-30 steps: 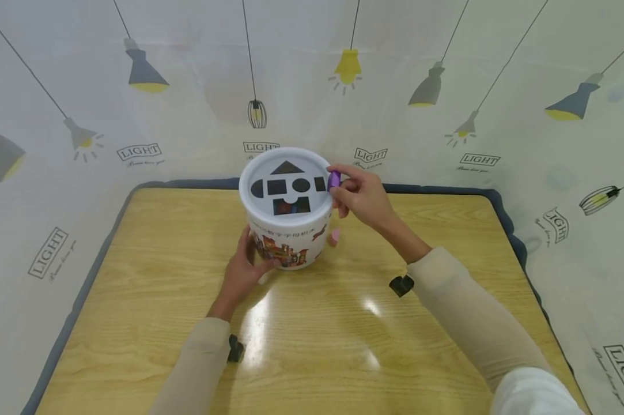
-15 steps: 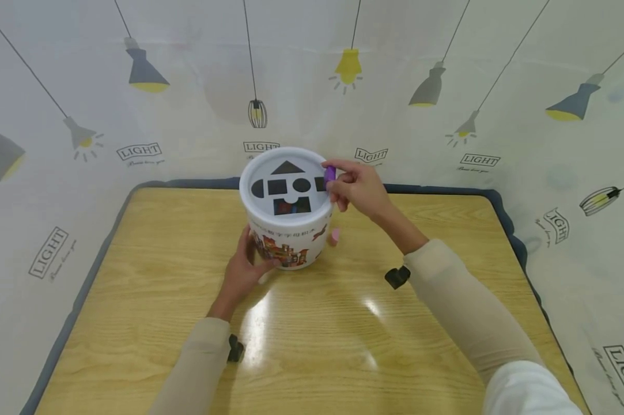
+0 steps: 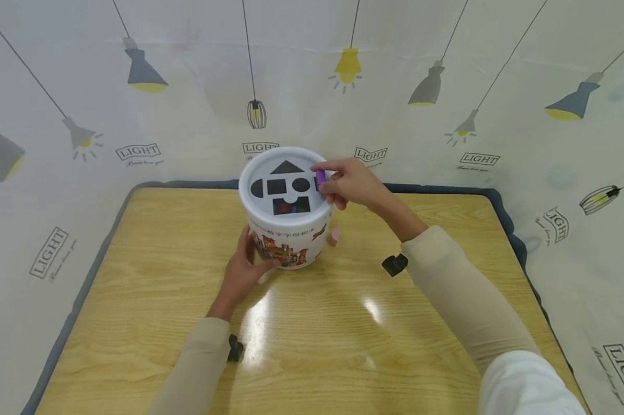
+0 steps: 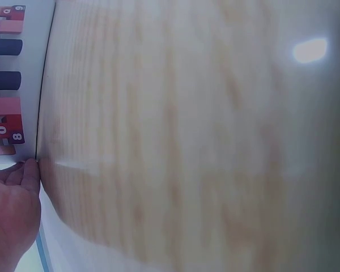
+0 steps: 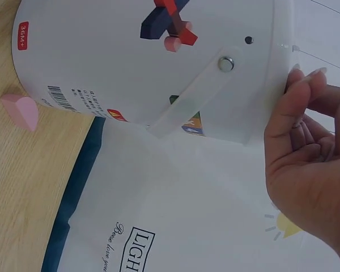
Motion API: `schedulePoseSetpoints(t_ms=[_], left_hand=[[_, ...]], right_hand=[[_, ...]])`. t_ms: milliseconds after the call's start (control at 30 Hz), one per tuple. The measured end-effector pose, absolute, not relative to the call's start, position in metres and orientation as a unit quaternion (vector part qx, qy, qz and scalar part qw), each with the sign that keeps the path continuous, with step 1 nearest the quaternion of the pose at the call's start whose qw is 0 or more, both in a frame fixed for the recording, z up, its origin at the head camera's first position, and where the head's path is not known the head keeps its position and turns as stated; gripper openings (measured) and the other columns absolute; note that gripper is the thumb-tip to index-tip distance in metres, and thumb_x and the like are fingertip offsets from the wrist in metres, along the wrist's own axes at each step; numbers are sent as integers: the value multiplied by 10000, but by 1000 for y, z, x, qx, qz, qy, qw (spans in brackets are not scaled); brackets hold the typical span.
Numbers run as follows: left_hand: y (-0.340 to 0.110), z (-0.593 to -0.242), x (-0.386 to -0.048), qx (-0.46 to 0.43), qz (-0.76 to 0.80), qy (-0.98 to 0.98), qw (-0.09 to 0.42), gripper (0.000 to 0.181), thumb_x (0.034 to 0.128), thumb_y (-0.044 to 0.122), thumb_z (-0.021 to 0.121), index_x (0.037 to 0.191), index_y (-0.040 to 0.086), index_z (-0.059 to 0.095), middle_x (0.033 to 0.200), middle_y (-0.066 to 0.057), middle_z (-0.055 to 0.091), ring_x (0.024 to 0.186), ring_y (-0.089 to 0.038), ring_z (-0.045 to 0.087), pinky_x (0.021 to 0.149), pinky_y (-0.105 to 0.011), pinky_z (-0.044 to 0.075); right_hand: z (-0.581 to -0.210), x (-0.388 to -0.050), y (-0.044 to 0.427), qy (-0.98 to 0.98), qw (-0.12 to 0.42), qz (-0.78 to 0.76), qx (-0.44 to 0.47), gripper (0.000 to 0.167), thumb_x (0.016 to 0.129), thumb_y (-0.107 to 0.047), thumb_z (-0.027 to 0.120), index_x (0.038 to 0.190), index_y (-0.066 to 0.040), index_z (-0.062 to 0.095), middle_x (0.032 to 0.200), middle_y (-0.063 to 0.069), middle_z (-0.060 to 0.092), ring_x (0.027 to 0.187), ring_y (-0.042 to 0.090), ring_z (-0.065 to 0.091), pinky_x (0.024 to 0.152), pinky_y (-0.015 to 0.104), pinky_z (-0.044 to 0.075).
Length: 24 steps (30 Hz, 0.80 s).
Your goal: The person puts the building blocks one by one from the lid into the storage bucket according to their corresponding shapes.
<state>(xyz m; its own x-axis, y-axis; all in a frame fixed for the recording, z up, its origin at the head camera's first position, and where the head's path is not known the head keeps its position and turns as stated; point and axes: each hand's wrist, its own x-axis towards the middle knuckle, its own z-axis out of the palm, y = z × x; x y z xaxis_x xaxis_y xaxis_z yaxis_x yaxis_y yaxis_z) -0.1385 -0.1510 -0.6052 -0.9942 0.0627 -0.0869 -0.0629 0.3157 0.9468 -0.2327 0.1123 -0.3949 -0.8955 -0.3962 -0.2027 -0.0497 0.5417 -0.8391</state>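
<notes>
A white bucket (image 3: 278, 245) with printed block pictures stands upright at the back of the table. Its pale lid (image 3: 263, 171) has several cut-out shapes: a triangle, squares, a circle, a half-round and an arch. My left hand (image 3: 241, 274) holds the bucket's lower left side, thumb in front. Over the lid's right edge, my right hand (image 3: 357, 183) pinches a small purple block (image 3: 320, 177) between thumb and index finger, right at the rectangular hole on that side. Fingers hide the block in the right wrist view. A pink block (image 5: 22, 111) lies on the table close by the bucket's right side.
The wooden table (image 3: 151, 259) has a dark padded border along its back and sides. Behind it hangs a pale wall covering (image 3: 197, 115) printed with lamps. A clear handle strap (image 5: 187, 105) hangs on the bucket's side.
My right hand has moved left with the purple block, from beyond the lid's rim to over the rectangular hole. The left hand and the bucket have stayed put.
</notes>
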Motion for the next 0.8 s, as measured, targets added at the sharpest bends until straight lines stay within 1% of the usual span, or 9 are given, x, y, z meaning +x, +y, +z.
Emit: schedulePoseSetpoints(t_ms=[200,400,533,667,800], left_hand=[[-151,-606,-140,1,585,809,54,1092,734,419,839,1505,512,71,1611,-44,213,1466,-204,232,1206,-381,238],[-151,-605,-140,-3,584,810,59,1108,729,420,840,1518,484,65,1613,-61,197,1467,-207,231,1202,-373,246],[-151,-604,-139,-6,582,811,59,1110,728,427,839,1518,485,61,1613,-58,199,1467,-205,230,1204,-376,242],[-151,-604,-139,-5,582,812,56,1100,731,424,839,1509,505,66,1611,-47,209,1466,-201,233,1207,-381,238],[-151,-605,-139,-1,581,813,52,1089,733,425,838,1504,513,74,1610,-46,216,1465,-204,238,1206,-386,241]], right_hand=[[-390,-232,112,852,206,-465,-122,456,908,-118,636,1358,-174,587,671,125,635,483,175,537,472,276,523],[-388,-234,109,856,214,-455,-118,479,892,-110,634,1364,-176,584,684,126,633,485,171,530,475,287,517],[-387,-236,107,864,213,-441,-118,470,889,-108,623,1357,-139,587,684,121,640,487,170,538,488,307,530],[-386,-235,108,869,216,-430,-116,441,916,-121,607,1355,-102,575,686,112,640,506,173,548,519,315,548],[-387,-233,110,870,211,-433,-108,427,940,-141,596,1364,-101,561,687,112,637,514,183,551,527,311,542]])
